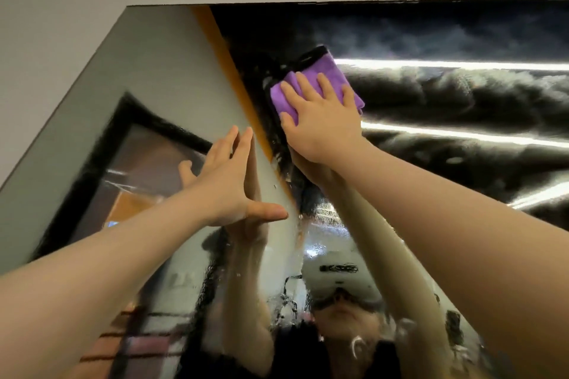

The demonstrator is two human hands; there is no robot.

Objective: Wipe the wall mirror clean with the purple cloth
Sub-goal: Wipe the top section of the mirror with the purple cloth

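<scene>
The wall mirror [154,77] fills most of the view and is seen from below, its top edge running near the ceiling. Hazy streaks and droplets cover its glass. A folded purple cloth [326,72] lies flat against the upper middle of the glass. My right hand [320,120] presses on the cloth with straight, spread fingers. Lower and to the left, my left hand [229,184] rests flat on the glass with fingers straight and thumb stretched out. Both arms are reflected in the mirror.
A plain pale wall [61,9] surrounds the mirror on the left and above. The glass reflects a dark ceiling with bright light strips [462,64], an orange band [228,58], a dark door frame and the person wearing a headset.
</scene>
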